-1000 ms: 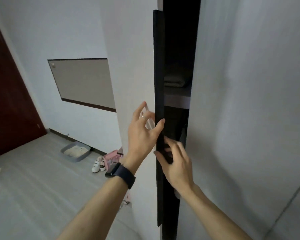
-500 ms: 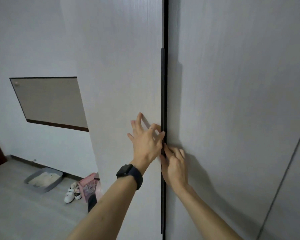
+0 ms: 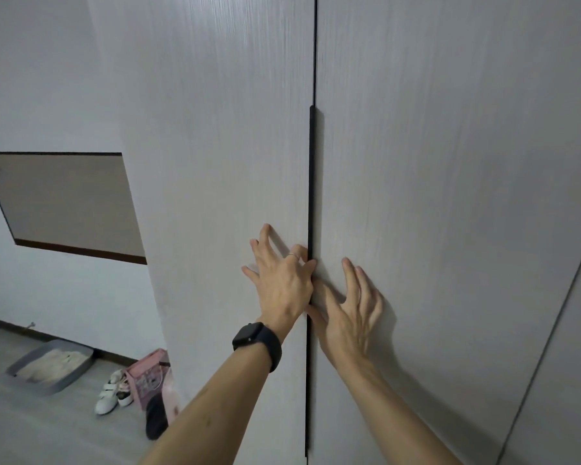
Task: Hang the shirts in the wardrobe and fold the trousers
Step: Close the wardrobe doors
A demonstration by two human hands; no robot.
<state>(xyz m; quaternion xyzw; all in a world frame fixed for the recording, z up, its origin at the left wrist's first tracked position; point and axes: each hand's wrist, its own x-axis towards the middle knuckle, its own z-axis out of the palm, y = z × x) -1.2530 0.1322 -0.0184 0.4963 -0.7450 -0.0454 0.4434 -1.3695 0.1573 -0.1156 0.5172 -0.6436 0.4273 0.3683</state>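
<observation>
Dim, flat, cool light. Soft shadows fall right of the black handle strip [image 3: 312, 196] and of the right hand [image 3: 353, 313] on the wardrobe [image 3: 433, 162]: light comes from the strip's left. Wide-angle tilts the door seams far right of it. Focus sharp.

The wardrobe doors [image 3: 215, 162] in front of you look like pale grey wood-effect board, matt, with a fine vertical grain. The handle strip [image 3: 312, 179] between them is matt black. Your watch [image 3: 249, 335] has a smooth dark face and matt strap. Your ring [image 3: 293, 255] gleams like metal. The tray [image 3: 81, 367] looks like grey plastic, the floor [image 3: 31, 424] like matt grey planks.
</observation>
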